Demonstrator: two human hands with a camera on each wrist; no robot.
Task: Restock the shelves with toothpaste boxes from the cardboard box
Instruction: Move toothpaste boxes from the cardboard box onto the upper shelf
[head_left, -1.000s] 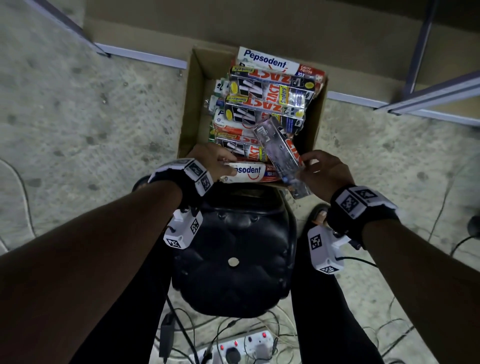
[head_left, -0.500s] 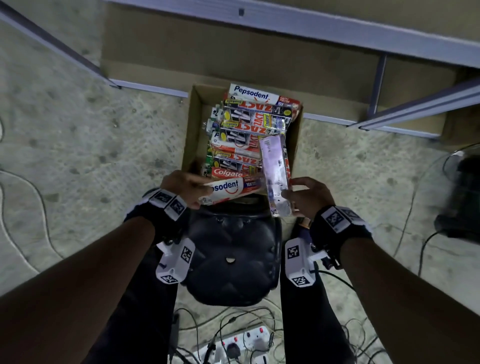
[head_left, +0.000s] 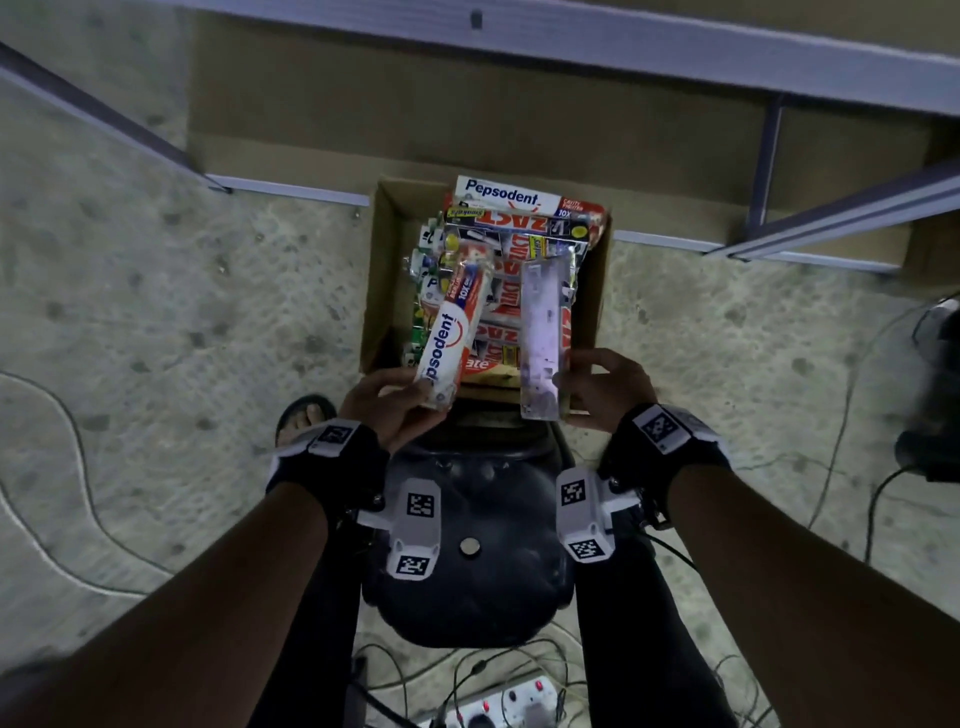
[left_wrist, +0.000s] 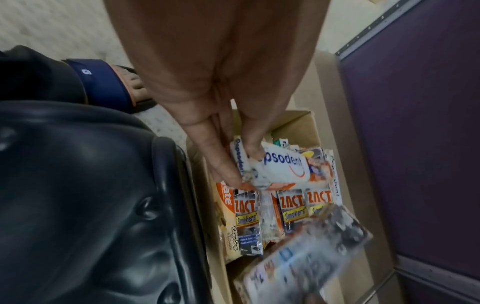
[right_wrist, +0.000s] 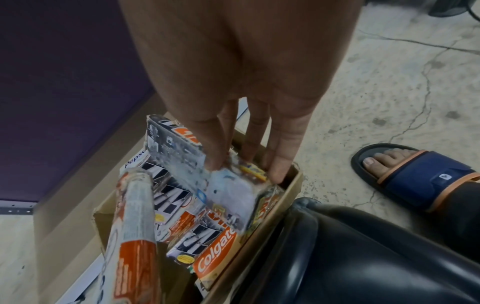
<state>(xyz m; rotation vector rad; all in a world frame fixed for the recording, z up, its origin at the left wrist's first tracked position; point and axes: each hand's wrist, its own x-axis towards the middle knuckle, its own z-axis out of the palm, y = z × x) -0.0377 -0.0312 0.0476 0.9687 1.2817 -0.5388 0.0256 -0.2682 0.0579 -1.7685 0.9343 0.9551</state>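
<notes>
Left hand (head_left: 387, 402) grips Pepsodent box (head_left: 451, 332), right hand (head_left: 605, 387) grips a glare-washed box (head_left: 540, 338), probably ZACT, above the near cardboard box (head_left: 382, 270). Hold ends firm, lift clear toward far shelves.

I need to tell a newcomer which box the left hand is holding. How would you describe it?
Find the open cardboard box on the floor before the black stool. Over its near edge, the left hand grips a Pepsodent box. It is white and red; the box beside it looks pale and glossy.
</notes>
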